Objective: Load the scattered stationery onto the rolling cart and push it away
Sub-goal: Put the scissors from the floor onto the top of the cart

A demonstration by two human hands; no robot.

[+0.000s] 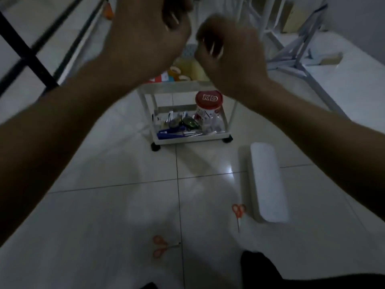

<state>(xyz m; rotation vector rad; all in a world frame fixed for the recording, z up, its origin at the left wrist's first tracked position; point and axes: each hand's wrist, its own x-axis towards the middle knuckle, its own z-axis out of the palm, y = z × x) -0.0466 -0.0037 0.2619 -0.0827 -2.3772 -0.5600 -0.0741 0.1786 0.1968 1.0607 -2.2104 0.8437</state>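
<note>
A white rolling cart [177, 86] stands on the tiled floor ahead of me. Its top shelf holds tape rolls [183, 71] and coloured items. Its bottom shelf holds a red-lidded jar [208, 105] and several small tools. Both hands are raised above the cart's top, blurred by motion. My left hand [145, 36] has curled fingers, and my right hand [227, 53] is also curled. I cannot tell whether either holds anything. On the floor near me lie a white rectangular box [266, 182] and two orange-handled scissors [238, 213] [161, 246].
A black metal frame [25, 49] runs along the far left. White metal table legs [295, 59] stand at the far right, with cardboard boxes [293, 19] behind them. My dark-clothed knee [262, 272] shows at the bottom edge.
</note>
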